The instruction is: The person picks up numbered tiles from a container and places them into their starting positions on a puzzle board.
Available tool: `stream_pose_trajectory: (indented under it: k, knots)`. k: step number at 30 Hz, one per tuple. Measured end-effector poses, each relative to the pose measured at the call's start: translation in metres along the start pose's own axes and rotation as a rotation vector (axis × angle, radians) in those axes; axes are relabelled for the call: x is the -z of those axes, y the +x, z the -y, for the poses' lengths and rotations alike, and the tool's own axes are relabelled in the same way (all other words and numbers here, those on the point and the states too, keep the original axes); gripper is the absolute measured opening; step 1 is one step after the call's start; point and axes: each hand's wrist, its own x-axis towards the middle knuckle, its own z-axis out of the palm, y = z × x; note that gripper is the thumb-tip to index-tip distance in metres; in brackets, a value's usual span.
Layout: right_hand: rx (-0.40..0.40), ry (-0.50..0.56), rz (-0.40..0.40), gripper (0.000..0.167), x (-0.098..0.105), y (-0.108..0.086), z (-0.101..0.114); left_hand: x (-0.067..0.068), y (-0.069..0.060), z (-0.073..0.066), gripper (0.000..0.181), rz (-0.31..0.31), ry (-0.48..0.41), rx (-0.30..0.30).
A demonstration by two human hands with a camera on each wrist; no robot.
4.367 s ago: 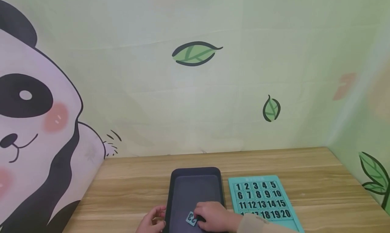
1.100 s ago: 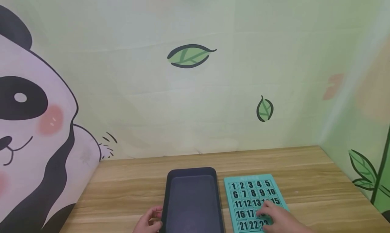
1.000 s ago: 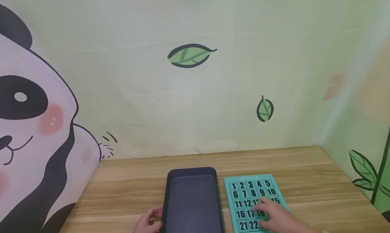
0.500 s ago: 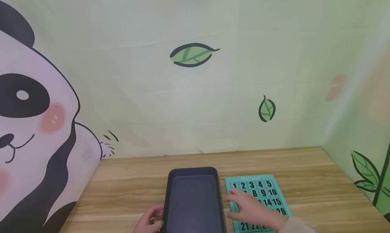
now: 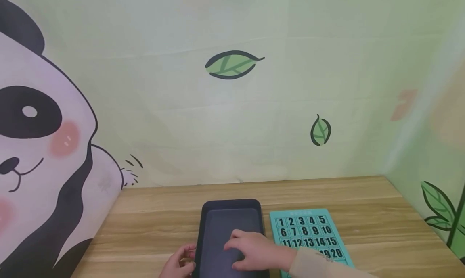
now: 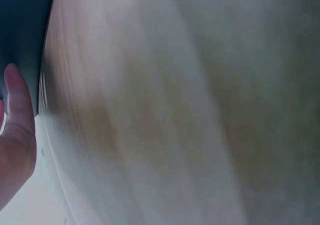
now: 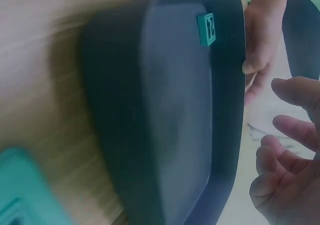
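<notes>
A dark rectangular tray (image 5: 234,219) lies on the wooden table. My left hand (image 5: 179,262) rests against its left side, thumb and fingers touching the outer wall and rim. Over the tray hovers my right hand (image 5: 254,249), fingers spread and slightly bent, holding nothing. In the right wrist view a teal number tile (image 7: 206,29) marked 24 sits inside the tray, by the wall near my left hand; the head view does not show it. To the right lies a teal number board (image 5: 305,231) with rows of black numbers, its lower rows partly covered by my right forearm.
The wooden table (image 5: 156,213) meets a pale green wall cloth (image 5: 163,108) printed with a panda (image 5: 32,149) and leaves. Table surface shows left of the tray and right of the board.
Earlier my right hand held a tile marked 23 over the tray. It was then at the board's lower rows, where 23 shows, and has since moved left, back over the tray.
</notes>
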Motion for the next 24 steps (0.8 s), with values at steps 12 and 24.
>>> stream_pose_trajectory:
  k: [12,24]
  knots:
    - [0.1,-0.051,0.132,0.039,-0.023,0.044,0.017,0.002,0.0,-0.002,0.053,0.043,-0.017,0.003]
    - [0.071,0.062,0.326,0.02,-0.056,0.066,0.019,0.004,0.0,-0.002,0.054,0.055,-0.005,0.014]
